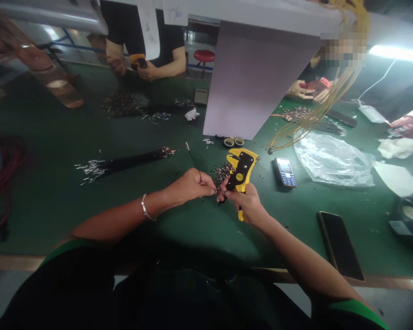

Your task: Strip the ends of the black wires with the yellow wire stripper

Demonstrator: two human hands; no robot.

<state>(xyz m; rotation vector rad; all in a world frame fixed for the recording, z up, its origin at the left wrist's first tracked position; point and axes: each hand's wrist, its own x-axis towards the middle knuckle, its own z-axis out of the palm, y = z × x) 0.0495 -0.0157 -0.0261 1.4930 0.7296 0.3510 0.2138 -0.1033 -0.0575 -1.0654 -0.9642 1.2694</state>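
Going L to R: long bundle of thin black wires [124, 161] w/ shiny bare ends lying on the green surface [44, 201]. L hand [192, 187], silver bangle [145, 206] on wrist, has its grip closed on a single thin black wire [194, 161]. Fingertips almost touching the R hand [245, 205], whose grip is clamped round the yellow-and-black plastic wire stripper [241, 172]. Pile of small metal terminals [222, 173] just beside it. Further R, black-and-silver keypad phone [285, 172], then crumpled clear plastic bag [333, 160].

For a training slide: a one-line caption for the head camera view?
Left hand holds a black wire at a yellow wire stripper gripped by the right hand.
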